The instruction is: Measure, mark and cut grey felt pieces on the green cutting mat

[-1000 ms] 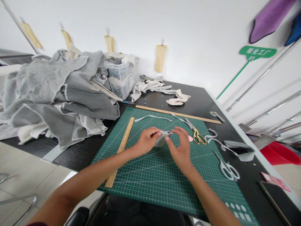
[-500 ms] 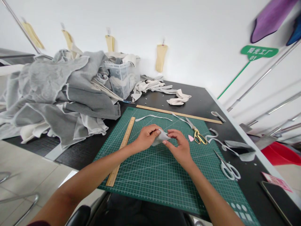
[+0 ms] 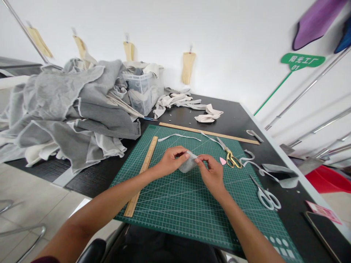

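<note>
Two-handed pinch: a small grey fabric piece (image 3: 188, 165) is stretched between the left hand (image 3: 172, 160) and the right hand (image 3: 213, 171), above the middle of the green cutting mat (image 3: 192, 208).
Left grip: thumb and bent fingers grasp the upper left corner.
Right grip: thumb and forefinger nip the upper right edge, the other fingers curled in.
Lower edge of fabric: hangs towards the mat; contact cannot be told.
Short wooden ruler (image 3: 141, 175): on the mat, along its left side.
Long wooden ruler (image 3: 208, 132): along the mat's far edge.
Narrow fabric strip (image 3: 178, 134): on the mat, near that far edge.
Gold-handled scissors (image 3: 227, 151): on the mat's far right part.
Pink triangle (image 3: 222, 160): on the mat, just beside their handles.
White-handled scissors (image 3: 261, 190): across the mat's right edge.
Smartphone (image 3: 327, 233): right of the mat, near its near corner.
Grey cloth heap (image 3: 55, 96): left of the mat.
Clear plastic bin (image 3: 139, 77): beyond the mat's far left corner, cloth inside.
Cream fabric scrap (image 3: 210, 115): beyond the mat's far edge.
</note>
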`<state>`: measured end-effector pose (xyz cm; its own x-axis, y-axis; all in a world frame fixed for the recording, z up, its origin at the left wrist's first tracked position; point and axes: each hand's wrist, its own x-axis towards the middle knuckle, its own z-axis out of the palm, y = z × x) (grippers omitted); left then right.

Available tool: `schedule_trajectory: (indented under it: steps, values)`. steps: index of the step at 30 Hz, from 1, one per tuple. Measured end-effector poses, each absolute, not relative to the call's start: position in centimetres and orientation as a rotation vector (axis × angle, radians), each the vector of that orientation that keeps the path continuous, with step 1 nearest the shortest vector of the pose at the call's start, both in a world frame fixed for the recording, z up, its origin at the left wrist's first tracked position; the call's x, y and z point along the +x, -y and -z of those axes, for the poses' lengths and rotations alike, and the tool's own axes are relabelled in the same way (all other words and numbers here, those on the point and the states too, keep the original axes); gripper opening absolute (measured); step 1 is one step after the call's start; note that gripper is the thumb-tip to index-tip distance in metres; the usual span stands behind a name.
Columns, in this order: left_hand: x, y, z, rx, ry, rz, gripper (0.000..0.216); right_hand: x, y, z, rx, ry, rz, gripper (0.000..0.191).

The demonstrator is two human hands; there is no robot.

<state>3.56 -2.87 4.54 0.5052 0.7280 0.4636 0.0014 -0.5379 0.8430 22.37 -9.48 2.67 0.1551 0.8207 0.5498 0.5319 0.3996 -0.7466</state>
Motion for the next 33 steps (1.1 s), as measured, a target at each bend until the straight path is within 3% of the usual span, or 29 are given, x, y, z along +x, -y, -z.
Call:
schedule_trajectory:
  steps: [18, 26, 33]
  values:
    - [3.9, 2.5, -4.0, 1.865, -0.760, -1.143, 0.025, 22.2, 9.8, -3.0, -1.291, 1.585, -0.214, 0.010]
    - [4.1, 2.6, -3.6, 1.793, -0.705, -1.045, 0.026, 21.5, 9.9, -3.1, -1.194, 1.689, -0.382, 0.004]
    - [4.2, 2.5, -3.4, 1.701, -0.678, -0.981, 0.030, 21.0, 9.9, -2.4, -1.226, 1.482, -0.565, 0.012]
